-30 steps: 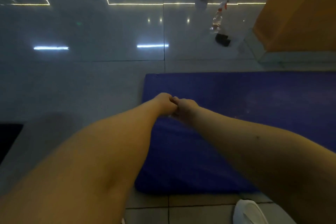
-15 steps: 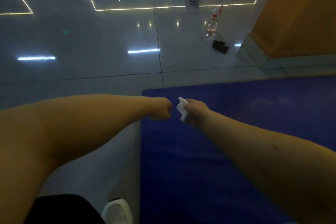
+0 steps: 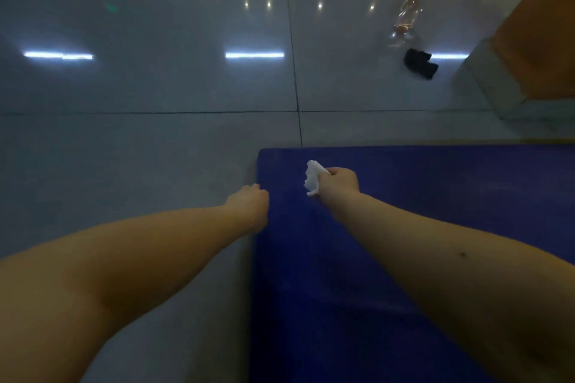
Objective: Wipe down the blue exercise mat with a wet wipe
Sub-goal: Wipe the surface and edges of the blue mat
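Your right hand (image 3: 339, 184) reaches out over the blue exercise mat (image 3: 420, 227), near its far left corner, with its fingers (image 3: 326, 172) curled tight around a crumpled white wet wipe (image 3: 313, 179). The wipe bunches out to the left of your fist; whether it touches the mat cannot be told. Your left hand (image 3: 249, 205) sits at the mat's left edge, its fingers folded into a fist, and it is unclear whether they rest on the mat. The mat lies flat on the glossy grey tiled floor (image 3: 140, 140). Well beyond it stands a clear spray bottle (image 3: 407, 14), with a small black object (image 3: 420, 64) just beside it and an orange wall (image 3: 541, 40) to the right.
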The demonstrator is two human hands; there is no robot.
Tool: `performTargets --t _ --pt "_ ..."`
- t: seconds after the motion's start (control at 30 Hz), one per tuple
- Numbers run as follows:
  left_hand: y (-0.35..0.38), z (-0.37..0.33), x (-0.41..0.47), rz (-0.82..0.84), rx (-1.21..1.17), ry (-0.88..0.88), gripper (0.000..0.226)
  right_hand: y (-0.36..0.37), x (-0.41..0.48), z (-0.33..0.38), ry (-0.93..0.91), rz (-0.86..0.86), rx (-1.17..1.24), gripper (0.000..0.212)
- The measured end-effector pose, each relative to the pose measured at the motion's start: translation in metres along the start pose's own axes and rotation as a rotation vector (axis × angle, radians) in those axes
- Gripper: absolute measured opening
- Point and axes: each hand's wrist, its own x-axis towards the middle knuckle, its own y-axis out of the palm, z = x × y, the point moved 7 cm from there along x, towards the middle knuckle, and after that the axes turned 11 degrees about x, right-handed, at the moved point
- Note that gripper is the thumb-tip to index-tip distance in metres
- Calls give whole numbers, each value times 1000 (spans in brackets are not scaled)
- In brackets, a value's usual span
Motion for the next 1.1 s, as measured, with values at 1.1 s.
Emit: performTargets --t 1.1 --pt "33 -1 43 -48 97 77 80 57 109 -16 -506 224 -978 75"
